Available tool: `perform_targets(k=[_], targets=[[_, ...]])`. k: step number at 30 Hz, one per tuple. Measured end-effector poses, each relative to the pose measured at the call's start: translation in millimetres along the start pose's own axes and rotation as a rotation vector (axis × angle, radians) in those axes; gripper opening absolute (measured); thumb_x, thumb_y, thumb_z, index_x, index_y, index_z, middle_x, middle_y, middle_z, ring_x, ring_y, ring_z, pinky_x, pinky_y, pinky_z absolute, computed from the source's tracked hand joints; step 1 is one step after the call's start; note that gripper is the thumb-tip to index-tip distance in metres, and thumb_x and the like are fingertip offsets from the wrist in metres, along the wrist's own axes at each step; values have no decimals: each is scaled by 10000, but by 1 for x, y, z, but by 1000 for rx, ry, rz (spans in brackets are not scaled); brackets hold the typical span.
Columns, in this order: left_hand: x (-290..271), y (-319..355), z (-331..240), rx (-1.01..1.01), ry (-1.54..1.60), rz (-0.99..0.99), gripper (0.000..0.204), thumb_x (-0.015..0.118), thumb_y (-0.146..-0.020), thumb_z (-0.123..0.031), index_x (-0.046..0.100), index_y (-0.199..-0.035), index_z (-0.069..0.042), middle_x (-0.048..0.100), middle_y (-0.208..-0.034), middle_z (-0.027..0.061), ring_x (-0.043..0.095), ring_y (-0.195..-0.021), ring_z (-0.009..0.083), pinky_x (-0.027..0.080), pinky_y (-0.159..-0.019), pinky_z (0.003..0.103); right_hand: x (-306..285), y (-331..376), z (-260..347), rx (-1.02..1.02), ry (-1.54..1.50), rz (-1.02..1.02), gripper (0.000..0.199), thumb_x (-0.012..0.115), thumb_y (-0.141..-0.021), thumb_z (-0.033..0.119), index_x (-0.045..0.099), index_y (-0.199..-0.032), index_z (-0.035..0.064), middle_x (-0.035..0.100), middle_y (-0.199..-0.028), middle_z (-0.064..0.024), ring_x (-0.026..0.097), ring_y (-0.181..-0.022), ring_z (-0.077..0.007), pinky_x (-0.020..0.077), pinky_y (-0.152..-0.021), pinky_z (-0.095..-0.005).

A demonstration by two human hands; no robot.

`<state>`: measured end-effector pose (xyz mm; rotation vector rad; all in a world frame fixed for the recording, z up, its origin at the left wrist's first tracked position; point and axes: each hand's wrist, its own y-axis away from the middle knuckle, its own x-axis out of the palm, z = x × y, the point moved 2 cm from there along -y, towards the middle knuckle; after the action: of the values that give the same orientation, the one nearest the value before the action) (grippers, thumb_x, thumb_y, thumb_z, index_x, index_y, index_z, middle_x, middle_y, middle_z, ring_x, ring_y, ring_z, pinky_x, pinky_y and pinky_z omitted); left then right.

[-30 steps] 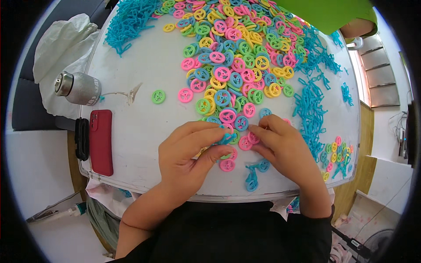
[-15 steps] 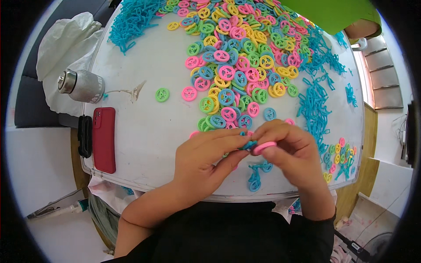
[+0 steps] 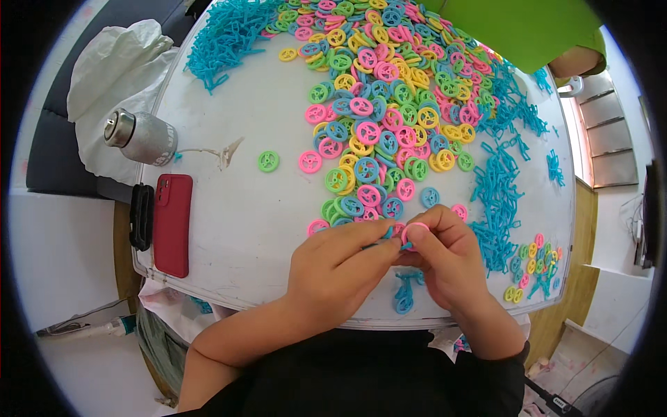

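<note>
My left hand [image 3: 337, 271] pinches a small blue plastic frame piece [image 3: 387, 235], mostly covered by its fingers. In the fingers of my right hand [image 3: 451, 260] is a pink toy wheel [image 3: 415, 233], pressed up against the blue piece. The fingertips of both hands meet here, so how the two parts join is hidden. Just below the hands, a blue wheel with blue frame parts [image 3: 404, 297] lies on the white table [image 3: 243, 243]. Beyond the fingers spreads a big heap of pink, yellow, green and blue wheels [image 3: 368, 132].
Blue frame pieces lie along the right [image 3: 497, 201] and in a far-left pile [image 3: 226, 42]. Wheels and frames form a small group [image 3: 531, 267] at the right edge. A red phone [image 3: 172, 226], black case [image 3: 142, 217] and silver bottle [image 3: 149, 137] are left. A person in green [image 3: 521, 28] is opposite.
My hands have drawn closer together, and the pink wheel has tilted so that its ring faces me more. The whole view has shifted slightly.
</note>
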<state>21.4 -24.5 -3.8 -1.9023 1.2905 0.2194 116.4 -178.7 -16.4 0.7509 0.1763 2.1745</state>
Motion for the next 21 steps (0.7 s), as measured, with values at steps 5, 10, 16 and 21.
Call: perform_targets(k=[5,10,16,21], targets=[[0,0,2,-176,93,104,341,803,-776,-84,664,-1087,-68,711,-1017,83,706,-859,233,554,-684,329,4,7,17,-245,262,25,177,626,-974,63,594,-1137,2,678,-974,-76,656,-908,-117,569,-795,-289],[-1,4,9,-184,249,64,507,843,-757,-55,571,-1183,-15,676,-1108,97,721,-903,228,558,-744,318,7,8,29,-495,781,148,354,705,-870,-5,651,-1218,22,678,-877,-84,649,-755,-149,527,-695,-250],[-6,1,7,-139,111,111,474,861,-741,-102,629,-1150,-47,656,-1132,103,712,-858,254,555,-732,327,5,7,40,-520,1157,239,428,737,-789,-24,680,-1208,39,629,-785,-53,572,-649,-133,501,-637,-244],[-2,9,1,-263,75,138,473,870,-731,-136,649,-1144,-70,662,-1146,120,693,-918,280,547,-770,353,8,10,33,-554,1139,155,373,716,-825,-16,680,-1193,32,617,-730,-33,574,-595,-95,482,-559,-230]])
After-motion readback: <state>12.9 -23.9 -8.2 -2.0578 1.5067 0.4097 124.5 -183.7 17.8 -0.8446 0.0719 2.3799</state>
